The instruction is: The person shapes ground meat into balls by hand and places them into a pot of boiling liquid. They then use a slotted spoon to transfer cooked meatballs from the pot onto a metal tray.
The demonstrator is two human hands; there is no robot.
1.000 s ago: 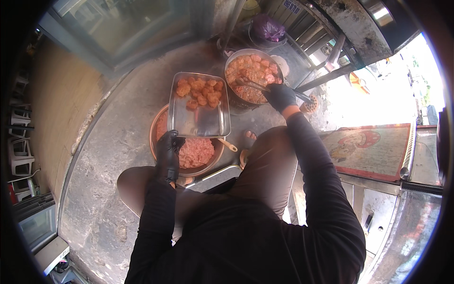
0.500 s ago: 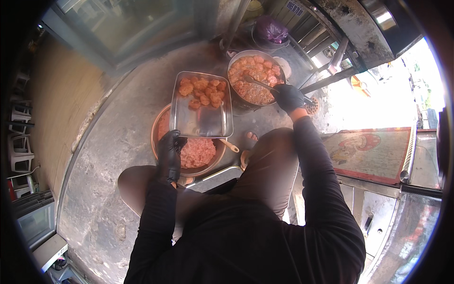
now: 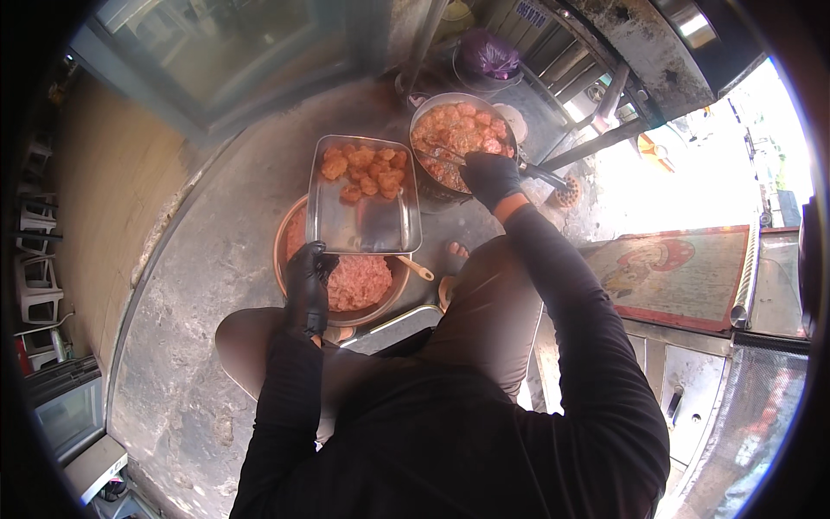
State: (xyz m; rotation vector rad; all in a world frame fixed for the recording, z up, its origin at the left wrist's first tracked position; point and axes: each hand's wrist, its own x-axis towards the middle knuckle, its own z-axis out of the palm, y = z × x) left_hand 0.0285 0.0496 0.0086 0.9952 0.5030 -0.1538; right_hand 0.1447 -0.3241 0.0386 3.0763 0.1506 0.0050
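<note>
My left hand (image 3: 306,290), in a black glove, grips the near-left corner of a rectangular metal tray (image 3: 335,232). Browned meatballs (image 3: 370,169) lie in the tray's far half. Below the tray sits a wide bowl (image 3: 279,253) of pink minced meat (image 3: 354,282), partly covered by it; a spoon handle (image 3: 420,270) sticks out on the right. My right hand, also gloved in black (image 3: 493,180), is closed on metal tongs (image 3: 543,176). Their tips are in the round pot (image 3: 435,189), among meatballs (image 3: 467,112) in bubbling liquid.
Behind the pot stands a bucket with a purple plastic bag (image 3: 491,54). A perforated round piece (image 3: 568,192) lies right of the pot, near a metal bar (image 3: 596,143). A glass-paned frame (image 3: 233,60) rises at the far left. White stools (image 3: 39,281) stand farther left.
My right hand has moved left and slightly nearer with the tongs, whose tips have shifted left within the pot. The left hand and tray hold almost the same place.
</note>
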